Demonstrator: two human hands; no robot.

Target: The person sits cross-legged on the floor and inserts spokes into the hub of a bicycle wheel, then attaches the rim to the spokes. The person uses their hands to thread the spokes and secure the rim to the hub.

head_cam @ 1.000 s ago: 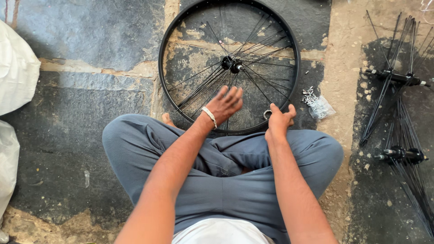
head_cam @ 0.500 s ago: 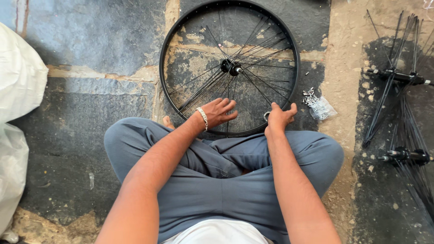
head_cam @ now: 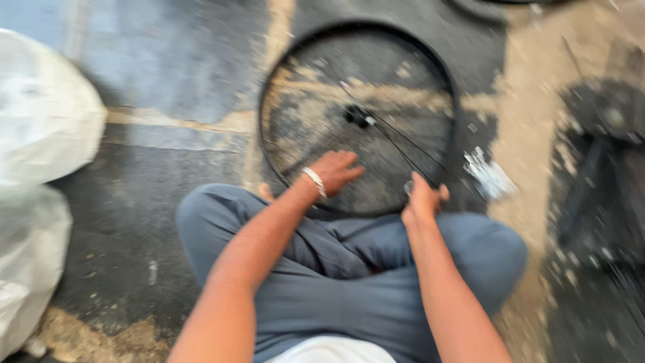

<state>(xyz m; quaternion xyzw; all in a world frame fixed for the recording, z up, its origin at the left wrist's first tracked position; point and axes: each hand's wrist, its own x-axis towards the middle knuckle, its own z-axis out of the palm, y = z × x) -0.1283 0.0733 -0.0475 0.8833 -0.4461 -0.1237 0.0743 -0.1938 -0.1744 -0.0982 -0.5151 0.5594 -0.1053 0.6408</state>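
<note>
While blur smears detail, I see left hand spread flat inside bicycle wheel; right hand pinches its near rim. Light, stiff hoop; thin spokes bend, so I'd grip rim.

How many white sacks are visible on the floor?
2: one white sack at the left edge, level with the wheel rim; another directly below it. More may lie outside the blurred view.
</note>
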